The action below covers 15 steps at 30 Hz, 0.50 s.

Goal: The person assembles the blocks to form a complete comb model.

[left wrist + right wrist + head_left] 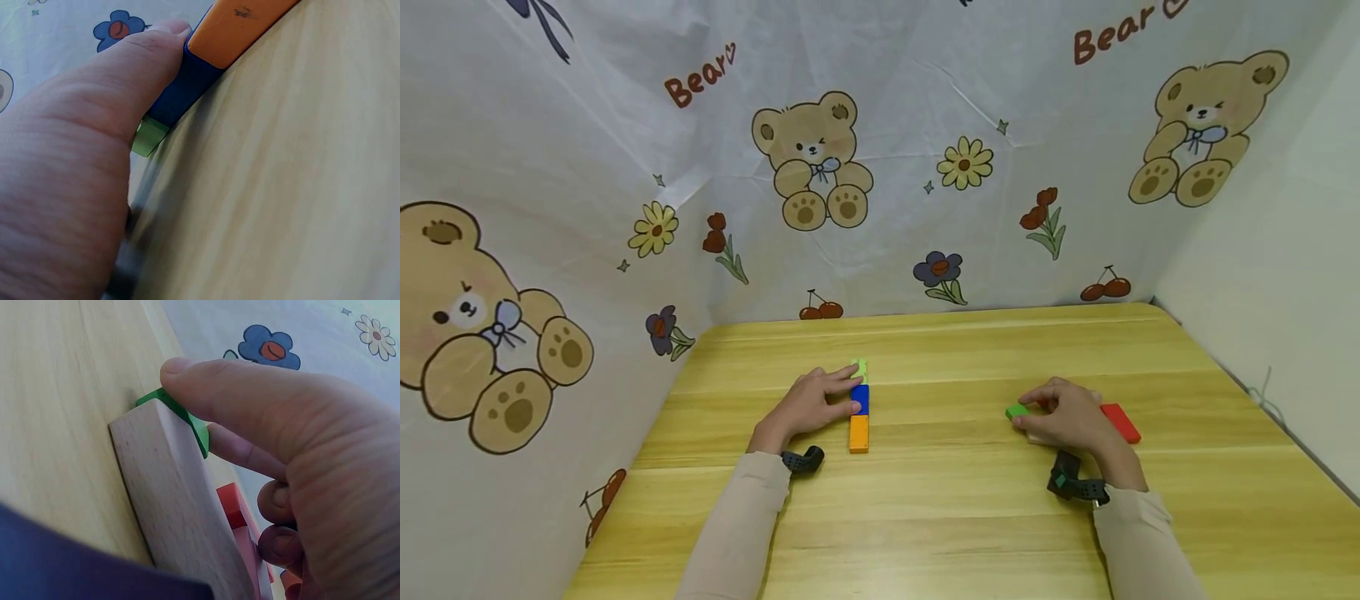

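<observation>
Nearest on the table (925, 533), the orange block (859, 434) ends a straight row; it is best left unnudged, since a bump there could skew the line. Off to the right, the pale wooden block (169, 481) lies partly under the right hand (1067, 415), with the red block (1121, 422) beside that hand. The right thumb and index finger seem to pinch the green block (1016, 412) at the wooden block's end; whether the two blocks touch I cannot tell, so a lift straight up looks safer than a drag. The left hand (812, 402) has its thumb spread from its fingers: the thumb touches the blue block (860, 399), and the fingertips reach the light green block (861, 367), farthest out. Light, even pressure there should steady the row.
</observation>
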Motion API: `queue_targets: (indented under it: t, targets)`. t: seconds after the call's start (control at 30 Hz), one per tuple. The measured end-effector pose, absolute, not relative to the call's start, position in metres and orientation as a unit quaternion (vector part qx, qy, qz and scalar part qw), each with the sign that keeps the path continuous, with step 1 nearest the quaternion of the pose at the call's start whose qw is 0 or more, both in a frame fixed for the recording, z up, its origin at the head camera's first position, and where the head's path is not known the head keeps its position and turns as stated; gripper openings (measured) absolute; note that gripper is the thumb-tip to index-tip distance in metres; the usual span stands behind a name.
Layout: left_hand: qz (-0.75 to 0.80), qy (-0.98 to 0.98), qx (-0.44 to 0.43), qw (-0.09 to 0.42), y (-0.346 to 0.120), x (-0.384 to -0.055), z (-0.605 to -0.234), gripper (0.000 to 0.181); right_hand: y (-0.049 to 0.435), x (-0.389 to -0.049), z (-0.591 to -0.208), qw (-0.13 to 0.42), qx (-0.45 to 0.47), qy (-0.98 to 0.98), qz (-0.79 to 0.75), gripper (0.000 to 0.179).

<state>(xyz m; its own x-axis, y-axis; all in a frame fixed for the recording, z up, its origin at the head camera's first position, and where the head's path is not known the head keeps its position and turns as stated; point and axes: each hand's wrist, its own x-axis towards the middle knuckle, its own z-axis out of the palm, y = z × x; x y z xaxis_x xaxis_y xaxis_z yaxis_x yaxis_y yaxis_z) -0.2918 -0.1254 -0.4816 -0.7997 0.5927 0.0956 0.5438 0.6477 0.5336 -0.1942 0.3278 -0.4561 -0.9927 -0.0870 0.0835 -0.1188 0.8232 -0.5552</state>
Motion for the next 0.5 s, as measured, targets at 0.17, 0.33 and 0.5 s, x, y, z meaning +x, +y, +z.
queue_targets:
  t: [0.17, 0.33, 0.5]
  targets:
    - [0.273, 0.909, 0.313, 0.04, -0.1258, -0.292, -0.482, 0.062, 0.3271, -0.1935, -0.4554, 0.028, 0.059, -0.956, 0.285, 0.041]
    - [0.265, 0.911, 0.315, 0.036, -0.1257, -0.2923, -0.4828, 0.062, 0.3281, -0.1952, -0.4584, 0.036, 0.06, -0.96, 0.272, 0.042]
    - [0.264, 0.911, 0.314, 0.036, -0.1254, -0.2925, -0.4829, 0.062, 0.3286, -0.1967, -0.4622, 0.046, 0.059, -0.962, 0.264, 0.04]
